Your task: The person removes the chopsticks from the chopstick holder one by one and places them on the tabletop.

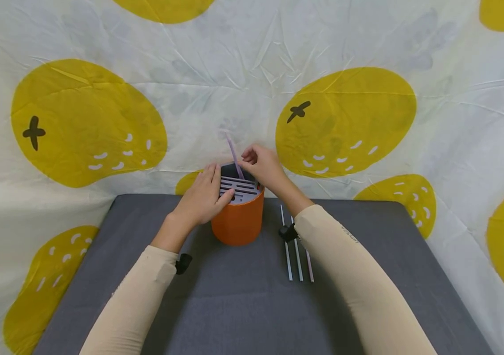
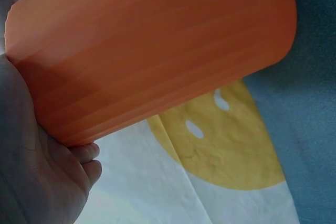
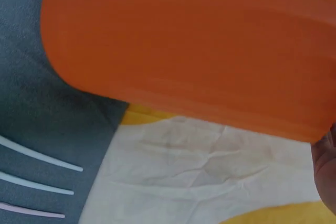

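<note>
An orange round utensil holder [image 1: 237,224] with a grey slotted top [image 1: 239,190] stands upright near the table's back edge. My left hand [image 1: 200,195] holds it at the rim, fingers along its left side and thumb over the slotted top; in the left wrist view, fingertips [image 2: 92,169] curl at its side. With thumb and fingertips, my right hand [image 1: 262,165] pinches a thin purple chopstick [image 1: 233,152] above the holder's dark rear opening [image 1: 229,170]. The chopstick leans, its lower end at that opening. In the right wrist view, the holder hides most of the right hand [image 3: 325,169].
Three thin chopsticks [image 1: 288,261], two pale blue and one pinkish, lie side by side right of the holder, partly under the right forearm. A dark grey cloth [image 1: 243,305] covers the table. Behind it hangs a white curtain [image 1: 243,108] with yellow fruit prints.
</note>
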The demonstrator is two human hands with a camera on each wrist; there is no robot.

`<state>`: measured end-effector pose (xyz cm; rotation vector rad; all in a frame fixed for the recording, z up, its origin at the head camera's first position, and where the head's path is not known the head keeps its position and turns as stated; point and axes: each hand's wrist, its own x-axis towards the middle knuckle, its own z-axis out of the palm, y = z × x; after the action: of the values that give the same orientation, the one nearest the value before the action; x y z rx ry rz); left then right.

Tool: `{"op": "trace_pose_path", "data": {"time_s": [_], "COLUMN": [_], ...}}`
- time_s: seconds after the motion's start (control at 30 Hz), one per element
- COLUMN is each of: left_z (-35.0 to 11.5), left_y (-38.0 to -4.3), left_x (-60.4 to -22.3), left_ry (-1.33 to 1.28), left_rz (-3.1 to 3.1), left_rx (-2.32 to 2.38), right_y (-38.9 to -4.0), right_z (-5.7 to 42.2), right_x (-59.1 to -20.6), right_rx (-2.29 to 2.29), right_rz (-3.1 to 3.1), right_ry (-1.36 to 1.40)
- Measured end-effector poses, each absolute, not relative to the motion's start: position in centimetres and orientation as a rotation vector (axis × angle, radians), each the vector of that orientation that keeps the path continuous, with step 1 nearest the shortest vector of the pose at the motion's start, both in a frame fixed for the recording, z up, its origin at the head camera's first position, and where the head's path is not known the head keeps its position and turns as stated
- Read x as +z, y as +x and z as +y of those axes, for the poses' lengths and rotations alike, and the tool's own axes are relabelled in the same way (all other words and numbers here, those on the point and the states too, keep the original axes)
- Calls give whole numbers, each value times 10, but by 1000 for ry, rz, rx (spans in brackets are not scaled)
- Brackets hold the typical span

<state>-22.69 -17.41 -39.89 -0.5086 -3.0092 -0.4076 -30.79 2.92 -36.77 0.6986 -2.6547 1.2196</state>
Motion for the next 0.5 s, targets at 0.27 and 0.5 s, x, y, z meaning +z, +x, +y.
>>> {"op": "trace_pose_path", "data": {"time_s": [0.27,0.5], "left_z": [-174,-173], "left_y": [-226,-226], "left_x": [-397,-399], "left_ry": [-517,-518], "left_rz": [-2999,-2995], "left_rx": [-408,-400], "right_y": [-312,-313], "right_z": [11,3], "right_x": [-365,-364], "right_rx": [1096,977], "right_rz": [-2715,-2763], "right_ry": [670,655]}}
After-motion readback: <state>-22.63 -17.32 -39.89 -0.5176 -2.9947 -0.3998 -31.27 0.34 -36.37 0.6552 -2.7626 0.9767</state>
